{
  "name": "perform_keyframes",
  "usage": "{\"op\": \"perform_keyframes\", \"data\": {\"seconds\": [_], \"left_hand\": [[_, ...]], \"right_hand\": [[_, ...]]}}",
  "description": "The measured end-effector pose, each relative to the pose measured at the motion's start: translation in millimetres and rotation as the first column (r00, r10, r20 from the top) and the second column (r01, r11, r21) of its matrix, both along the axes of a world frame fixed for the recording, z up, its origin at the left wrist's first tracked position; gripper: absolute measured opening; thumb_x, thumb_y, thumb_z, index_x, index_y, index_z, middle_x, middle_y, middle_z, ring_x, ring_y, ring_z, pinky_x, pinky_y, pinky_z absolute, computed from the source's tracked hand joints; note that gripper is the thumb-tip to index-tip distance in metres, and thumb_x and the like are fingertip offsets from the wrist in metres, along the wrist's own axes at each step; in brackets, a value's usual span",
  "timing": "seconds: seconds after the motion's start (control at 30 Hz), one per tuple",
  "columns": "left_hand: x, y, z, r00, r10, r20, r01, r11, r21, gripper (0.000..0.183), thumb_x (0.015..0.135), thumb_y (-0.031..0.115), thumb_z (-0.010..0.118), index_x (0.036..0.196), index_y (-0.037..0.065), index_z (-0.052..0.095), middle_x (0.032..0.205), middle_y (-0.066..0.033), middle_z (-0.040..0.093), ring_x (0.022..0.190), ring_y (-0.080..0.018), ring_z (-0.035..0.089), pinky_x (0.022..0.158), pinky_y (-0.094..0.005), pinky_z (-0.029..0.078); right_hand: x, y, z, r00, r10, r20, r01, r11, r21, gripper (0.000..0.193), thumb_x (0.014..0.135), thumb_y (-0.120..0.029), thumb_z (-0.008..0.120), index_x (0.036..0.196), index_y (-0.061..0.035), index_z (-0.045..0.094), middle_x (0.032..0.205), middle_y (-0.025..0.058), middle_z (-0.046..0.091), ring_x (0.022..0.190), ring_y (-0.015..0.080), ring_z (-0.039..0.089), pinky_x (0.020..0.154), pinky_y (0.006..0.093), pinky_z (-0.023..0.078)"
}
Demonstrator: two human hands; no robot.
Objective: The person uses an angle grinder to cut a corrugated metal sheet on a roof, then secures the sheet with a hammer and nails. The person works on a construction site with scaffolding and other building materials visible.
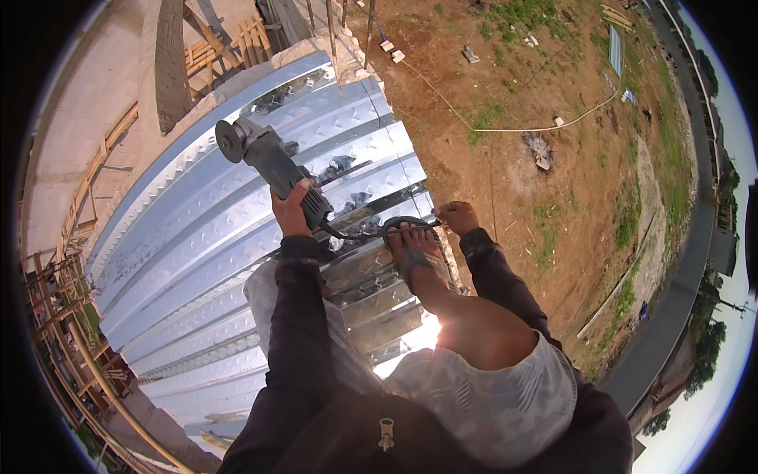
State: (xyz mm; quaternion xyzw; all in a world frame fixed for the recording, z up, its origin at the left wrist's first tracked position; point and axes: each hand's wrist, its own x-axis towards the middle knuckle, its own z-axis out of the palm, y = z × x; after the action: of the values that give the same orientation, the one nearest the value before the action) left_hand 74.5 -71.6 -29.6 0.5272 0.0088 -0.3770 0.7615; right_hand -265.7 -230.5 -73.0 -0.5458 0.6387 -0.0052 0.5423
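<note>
My left hand (292, 208) is wrapped round the rear body of a dark angle grinder (276, 162). The grinder's round disc (230, 141) points to the far left, held above ribbed, shiny metal decking (205, 261). A black power cord (347, 236) leaves the grinder's tail and runs right, past my foot (416, 246) in its dark sandal. At the decking's right edge, my right hand (458, 217) is closed, with its fingers pinching the cord. Whether the disc is spinning I cannot tell.
The decking ends on the right at a raised edge, with brown ground (513, 182) far below. A concrete column (163, 71) and wooden framing (229, 47) stand at the far left. Upright rods (330, 31) rise at the far corner. Sun glare covers decking near my knee.
</note>
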Motion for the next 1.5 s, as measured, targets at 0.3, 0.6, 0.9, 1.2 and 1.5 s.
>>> {"op": "perform_keyframes", "data": {"seconds": [0.3,0.6,0.9,1.2,1.5], "left_hand": [[-2.0,-3.2,1.6,0.998,0.016,0.053,-0.017,1.000,0.018,0.041,0.079,0.008,0.072,0.114,0.000,0.053,0.086,-0.0147,0.065,0.068,-0.0243,0.066,0.060,-0.0370,0.058],[3.1,2.6,-0.7,1.000,0.015,0.022,-0.015,1.000,0.013,0.046,0.075,0.009,0.077,0.113,0.002,0.053,0.089,-0.0109,0.065,0.068,-0.0223,0.067,0.061,-0.0354,0.057],[0.4,-2.2,-8.3,0.996,0.001,0.094,-0.004,1.000,0.027,0.040,0.081,0.009,0.070,0.116,-0.001,0.054,0.085,-0.0160,0.066,0.069,-0.0248,0.068,0.061,-0.0377,0.060],[3.2,0.1,-7.4,0.995,0.080,0.057,-0.080,0.997,-0.008,0.046,0.074,0.013,0.080,0.112,0.002,0.055,0.089,-0.0090,0.064,0.069,-0.0211,0.066,0.062,-0.0357,0.057],[-1.4,4.1,-6.6,0.990,0.114,0.076,-0.115,0.993,0.006,0.047,0.071,0.015,0.082,0.109,0.002,0.057,0.091,-0.0065,0.065,0.075,-0.0170,0.064,0.068,-0.0317,0.053]], "right_hand": [[-7.4,8.6,-15.4,0.994,0.106,0.006,-0.103,0.975,-0.199,0.029,0.083,-0.025,0.079,0.079,0.0028,0.072,0.069,0.0071,0.069,0.061,0.0138,0.062,0.058,0.0317,0.050],[0.3,6.8,-9.9,0.987,0.160,-0.015,-0.161,0.985,-0.063,0.031,0.082,-0.030,0.076,0.088,0.0004,0.074,0.081,0.0177,0.072,0.078,0.0285,0.071,0.073,0.0407,0.054],[-49.4,42.4,-17.7,0.901,0.398,-0.173,-0.431,0.772,-0.468,0.024,0.080,-0.016,0.075,0.100,-0.0044,0.069,0.106,0.0155,0.068,0.100,0.0311,0.066,0.089,0.0394,0.053],[-48.4,49.4,25.5,0.932,0.286,-0.224,-0.349,0.874,-0.338,0.028,0.080,-0.027,0.078,0.090,-0.0032,0.067,0.083,0.0179,0.069,0.083,0.0361,0.069,0.074,0.0444,0.054],[-85.9,66.4,30.3,0.898,0.376,-0.229,-0.395,0.918,-0.041,0.032,0.084,-0.036,0.073,0.092,-0.0047,0.074,0.075,0.0142,0.069,0.075,0.0270,0.069,0.073,0.0388,0.053]]}}
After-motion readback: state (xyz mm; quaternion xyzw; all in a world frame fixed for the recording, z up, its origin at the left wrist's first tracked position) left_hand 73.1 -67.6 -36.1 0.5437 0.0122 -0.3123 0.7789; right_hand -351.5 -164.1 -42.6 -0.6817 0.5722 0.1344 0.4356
